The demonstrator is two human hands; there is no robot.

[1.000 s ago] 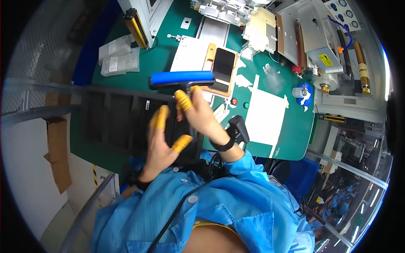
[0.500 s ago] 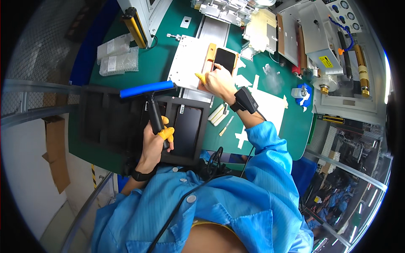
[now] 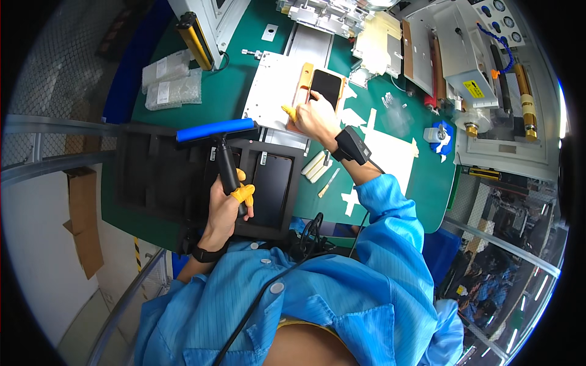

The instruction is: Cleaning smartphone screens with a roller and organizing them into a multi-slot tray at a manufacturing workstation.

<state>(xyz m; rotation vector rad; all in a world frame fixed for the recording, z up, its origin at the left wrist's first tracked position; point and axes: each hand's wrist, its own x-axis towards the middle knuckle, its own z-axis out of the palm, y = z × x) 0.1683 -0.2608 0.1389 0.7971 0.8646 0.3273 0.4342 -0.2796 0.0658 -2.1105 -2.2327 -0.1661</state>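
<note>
The person's left hand [image 3: 223, 210] is gripping a roller [image 3: 215, 130] by its black handle, the fingers wrapping round it and the thumb pressing across. The blue bar is pointing away from the body, slanting slightly up toward the right above the dark tray [image 3: 134, 158]. Yellow covers are sheathing some of the fingertips.

The right hand [image 3: 318, 119] is hanging over the lower part of a phone [image 3: 327, 84], which is lying face up in an orange jig [image 3: 304, 76] on a white plate [image 3: 265, 85]. Its forefinger is stretching over the dark screen, and its yellow-capped thumb is sticking out to the left, well apart from it. The other fingers are hiding beneath the palm (from where I'm standing, I can't tell whether they're pinching anything, or whether the forefinger is touching the glass).

In the tray, just right of the left hand, a second phone [image 3: 273, 189] is lying in its slot. Near the right wrist, pale blocks [image 3: 316, 166] and a small tool [image 3: 328, 183] are resting on the green table [image 3: 378, 221], with a white sheet [image 3: 394, 155] lying beyond them.
</note>
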